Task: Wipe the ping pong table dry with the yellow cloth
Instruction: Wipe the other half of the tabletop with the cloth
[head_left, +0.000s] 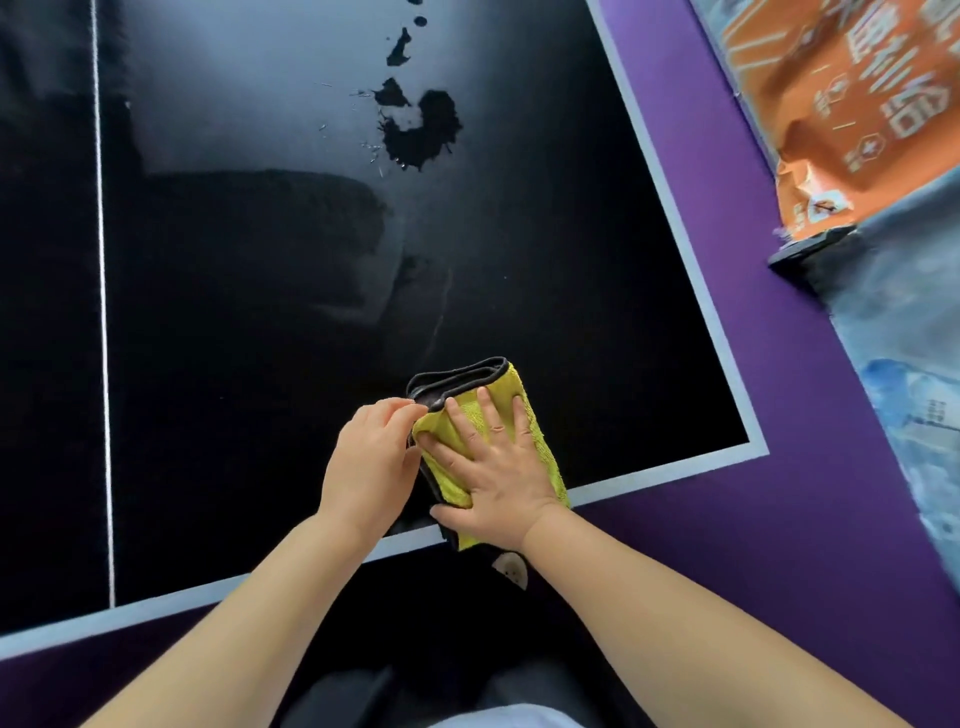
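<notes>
**Counter** (260, 364): dark playing surface with a white border and a thin white centre line (104, 312); it fills most of the view, with purple floor (779, 519) around its near corner and an orange printed banner (831, 104) beyond its right side.

**Puddles** (421, 130): several dark blots of water far up the counter, well apart from the cloth; a dull hazy patch between the two is probably a thin damp film.

**Step in hand, as judged:** squaring the pad before a stroke; the folds should lie flat so that one broad face meets the surface; the palm should bear evenly; long overlapping strokes towards the puddles would serve best; the pad should be turned to a dry face once soaked, lest water be smeared rather than lifted.

**Yellow cloth** (509, 379): folded into a thick pad near the counter's near right corner, its lower end crossing the white border; plush yellow pile on top; dark grey trim and grey underside show at the far fold.

**Right hand** (488, 467): laid flat on the cloth, fingers straight and spread, pressing down.

**Left hand** (371, 457): fingers curled, pinching the cloth's left edge near the grey fold.
</notes>
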